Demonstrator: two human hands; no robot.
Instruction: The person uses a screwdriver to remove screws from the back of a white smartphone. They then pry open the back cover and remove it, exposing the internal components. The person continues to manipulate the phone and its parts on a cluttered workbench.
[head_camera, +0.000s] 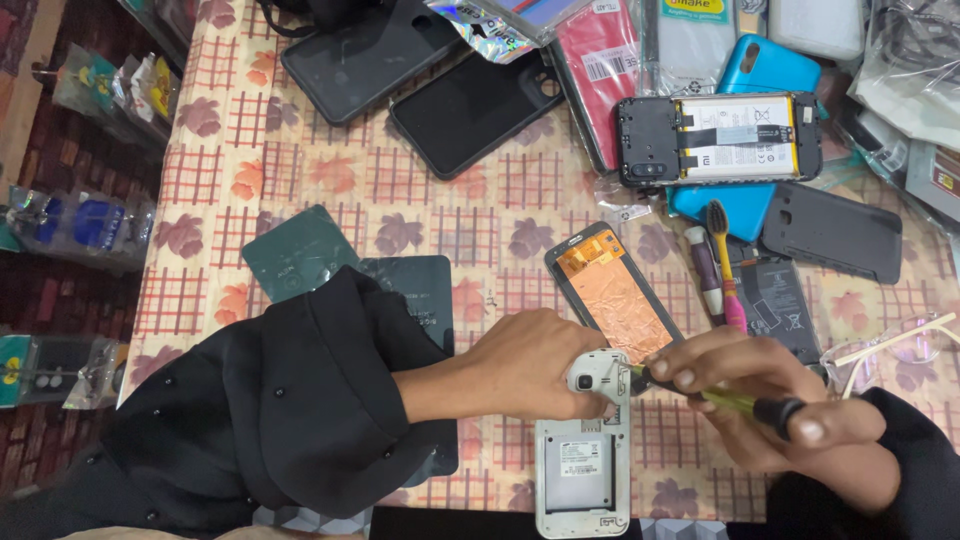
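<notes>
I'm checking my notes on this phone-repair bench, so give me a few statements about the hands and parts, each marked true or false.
1. The right hand holds a screwdriver to the white phone. True.
2. The left hand lies flat on the table, away from the phone. False: it steadies the phone's top end.
3. A screen panel with copper foil lies beyond the hands. True.
4. The white phone lies screen up. False: its open back shows.
</notes>
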